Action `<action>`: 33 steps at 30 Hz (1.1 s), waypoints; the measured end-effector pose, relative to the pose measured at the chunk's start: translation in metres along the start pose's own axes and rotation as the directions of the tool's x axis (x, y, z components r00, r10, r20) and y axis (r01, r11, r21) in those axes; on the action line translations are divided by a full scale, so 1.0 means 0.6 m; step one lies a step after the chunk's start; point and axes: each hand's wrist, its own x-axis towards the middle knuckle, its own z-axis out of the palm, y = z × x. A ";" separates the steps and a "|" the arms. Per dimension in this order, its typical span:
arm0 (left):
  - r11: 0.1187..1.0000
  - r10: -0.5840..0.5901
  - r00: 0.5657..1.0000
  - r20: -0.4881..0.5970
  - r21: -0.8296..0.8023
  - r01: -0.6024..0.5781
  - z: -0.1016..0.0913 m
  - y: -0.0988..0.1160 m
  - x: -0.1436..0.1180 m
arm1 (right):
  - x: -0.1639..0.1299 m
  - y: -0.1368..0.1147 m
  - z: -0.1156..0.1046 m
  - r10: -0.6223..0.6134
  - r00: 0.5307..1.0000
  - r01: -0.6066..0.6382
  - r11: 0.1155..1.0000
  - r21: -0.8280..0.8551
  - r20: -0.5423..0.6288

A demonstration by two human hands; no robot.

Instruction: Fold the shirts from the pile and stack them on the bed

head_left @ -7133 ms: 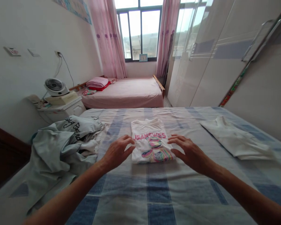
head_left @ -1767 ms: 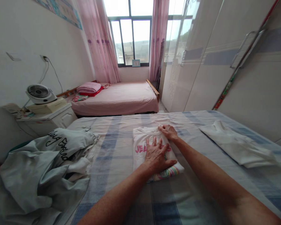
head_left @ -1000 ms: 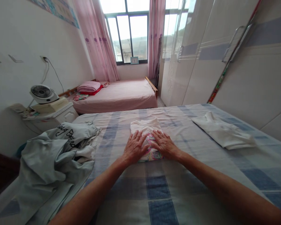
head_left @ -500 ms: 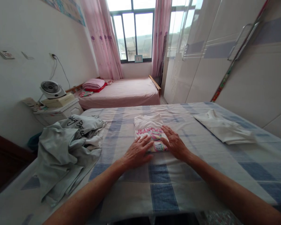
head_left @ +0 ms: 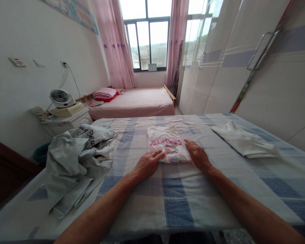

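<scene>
A white T-shirt with pink lettering and a colourful print lies folded into a neat rectangle on the checked bedspread. At its near left corner rests my left hand, fingers stretched out over the edge of the cloth. My right hand lies along the shirt's right edge with its fingers extended. Neither hand grips the fabric. A crumpled grey-green garment with black script is heaped to the left. To the right lies a folded white garment.
Beyond the near bed stands a second bed with pink bedding. A white fan sits on a box on the small cabinet at left. Tall glossy wardrobes line the right side, and a teal bin stands at left.
My hands have moved apart from the middle of the T-shirt to its sides, uncovering more of the print. The view has tilted slightly upward.
</scene>
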 end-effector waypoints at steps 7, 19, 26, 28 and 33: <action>0.999 -0.040 0.999 -0.005 0.032 0.040 -0.004 0.005 0.003 | 0.020 0.060 -0.030 0.331 0.943 -0.295 0.870 0.394 -0.026; 0.965 -0.262 0.964 -0.035 -0.034 0.261 -0.002 0.006 0.000 | -0.017 -0.054 -0.042 0.127 0.992 -0.115 0.832 0.543 0.016; 0.879 -0.476 0.873 -0.103 -0.076 0.470 -0.009 0.012 0.009 | -0.067 -0.145 0.004 0.142 0.640 -0.763 0.233 0.603 0.755; 0.886 -0.463 0.880 -0.111 -0.087 0.455 -0.008 0.008 0.008 | -0.054 -0.147 0.027 0.175 0.665 -0.744 0.059 0.666 0.726; 0.960 -0.274 0.948 -0.162 -0.103 0.260 -0.002 -0.002 0.001 | 0.000 -0.146 0.071 0.395 0.754 -0.543 -0.075 0.837 0.525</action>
